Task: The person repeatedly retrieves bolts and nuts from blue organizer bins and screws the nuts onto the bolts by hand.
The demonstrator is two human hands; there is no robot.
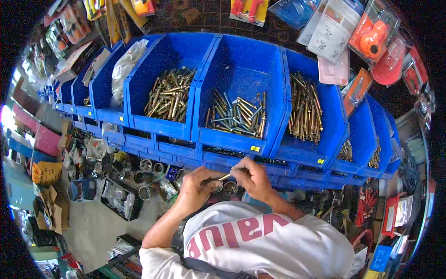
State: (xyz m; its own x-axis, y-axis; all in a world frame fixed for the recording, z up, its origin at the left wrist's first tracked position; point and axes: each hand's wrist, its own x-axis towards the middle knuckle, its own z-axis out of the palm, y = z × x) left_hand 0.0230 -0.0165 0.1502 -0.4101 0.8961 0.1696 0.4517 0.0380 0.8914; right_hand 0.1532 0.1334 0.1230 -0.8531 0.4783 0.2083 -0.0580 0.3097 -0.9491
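Your left hand (193,188) has its thumb and fingers curled on one end of a slim gold-coloured fastener (225,177), and your right hand (254,180) pinches the other end. That piece spans the gap between your hands, on your side of the middle blue bin (253,67). Inside the middle bin lies a loose mix of gold and bluish fasteners (239,115). Directly left of it, you have a dense gold heap (171,95); directly right, another gold pile (304,111). Farther left of it sits a plastic bag (127,65); left and lower, a black crate (134,207).
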